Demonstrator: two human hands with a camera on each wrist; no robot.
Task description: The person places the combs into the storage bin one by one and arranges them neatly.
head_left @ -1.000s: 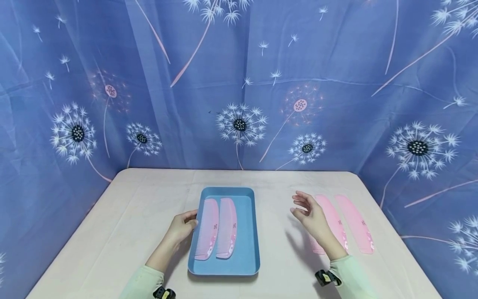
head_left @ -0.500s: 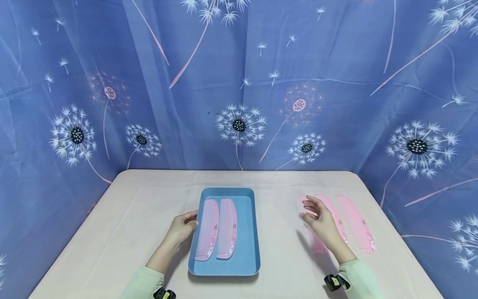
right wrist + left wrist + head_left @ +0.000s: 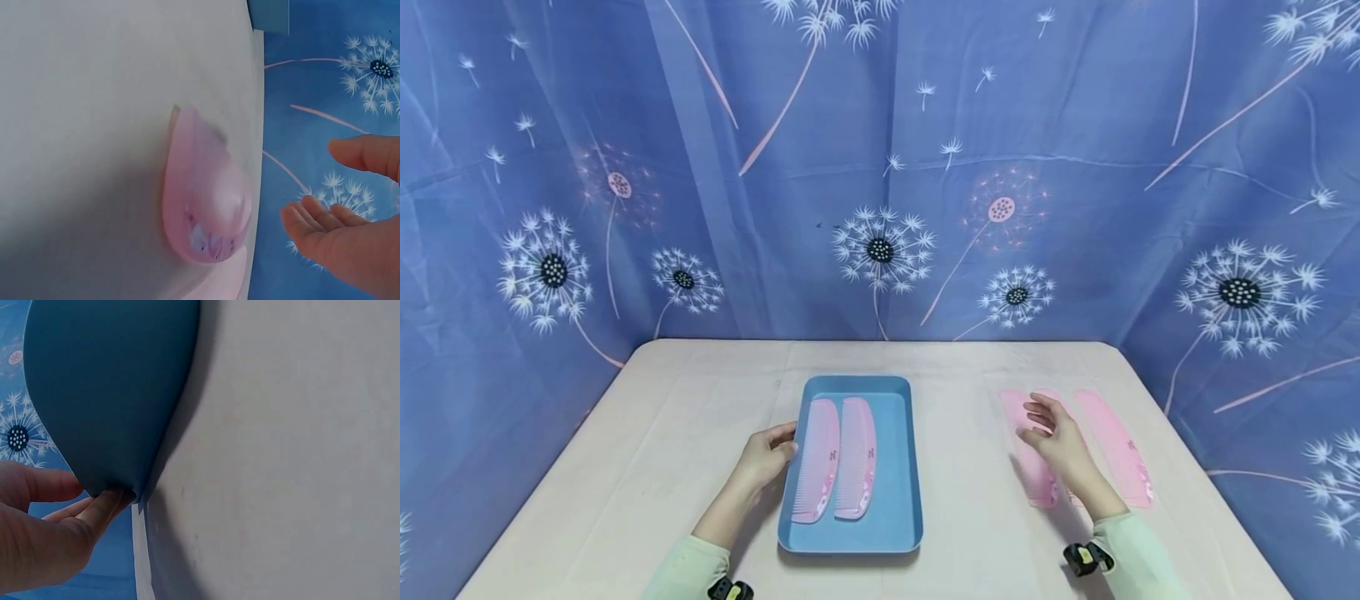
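Observation:
My left hand (image 3: 763,460) grips the left rim of a blue rectangular tray (image 3: 897,475), thumb on the edge. In the left wrist view the fingers (image 3: 97,512) pinch the tray's edge (image 3: 119,394). Two pink combs lie side by side in the tray, the left comb (image 3: 822,458) and the right comb (image 3: 857,458). My right hand (image 3: 1060,442) hovers above the combs on the table, thumb and fingers apart, holding nothing. Beneath it are a left comb (image 3: 1037,483) and a middle comb, mostly hidden by the hand. A third comb (image 3: 1112,442) lies to its right.
A pale cloth covers the table (image 3: 700,417). Blue curtains (image 3: 775,250) with dandelion prints stand at the back and both sides. Black wrist cameras sit on both wrists, the right camera (image 3: 1086,558) low above the table.
My right hand has moved to the right across the table combs, uncovering more of the left one and covering more of the middle one. My left hand and the tray stay put.

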